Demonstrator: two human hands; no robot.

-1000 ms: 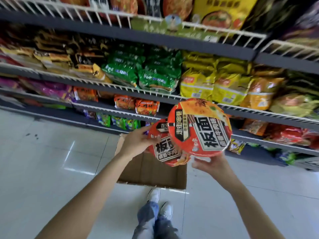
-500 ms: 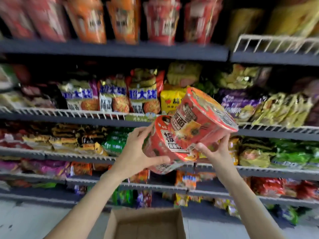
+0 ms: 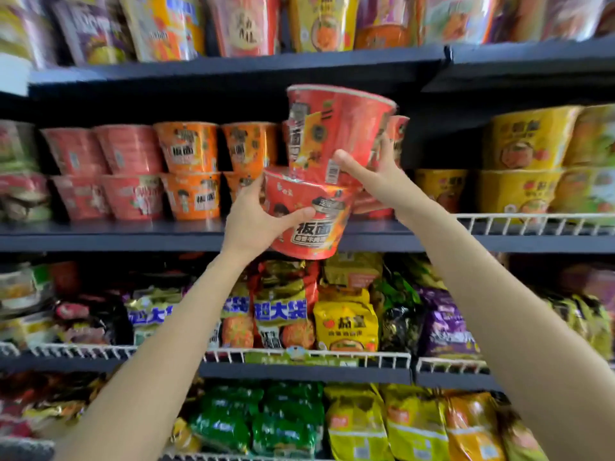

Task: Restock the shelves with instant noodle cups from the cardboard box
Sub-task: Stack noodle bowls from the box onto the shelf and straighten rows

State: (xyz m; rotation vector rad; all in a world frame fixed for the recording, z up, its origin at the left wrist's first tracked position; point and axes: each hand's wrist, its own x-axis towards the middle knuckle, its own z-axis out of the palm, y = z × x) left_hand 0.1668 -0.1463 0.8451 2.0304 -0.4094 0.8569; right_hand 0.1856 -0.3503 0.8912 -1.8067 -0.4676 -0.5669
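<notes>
At the middle shelf (image 3: 199, 232), around 12 o'clock of the view, two red noodle cups are raised in front of the cup row. The left hand (image 3: 256, 217) is wrapped round the lower red cup (image 3: 309, 217), thumb across its front and fingers behind, clamped on the side wall. The right hand (image 3: 372, 174) grips the upper red cup (image 3: 336, 134) from its 5 o'clock side, thumb on the front near the barcode, fingers round the back. The upper cup's base sits just over the lower cup's lid; cannot tell if they touch.

Shelf context: stacked orange cups (image 3: 191, 171) at 9 o'clock of the held pair, yellow cups (image 3: 529, 161) at 3 o'clock, a dark gap between them with another red cup (image 3: 397, 134) partly showing behind the right hand. The cardboard box is out of view.

Handling, judged: cups look light, with thin shrink-wrapped walls that are glossy, so probably a bit slick and dentable if squeezed hard. Best hold is the tapered side wall at mid height, fingers spread. The taper means a cup can slip downward from a loose grip. Flat lids should stack fine; set base down level.
</notes>
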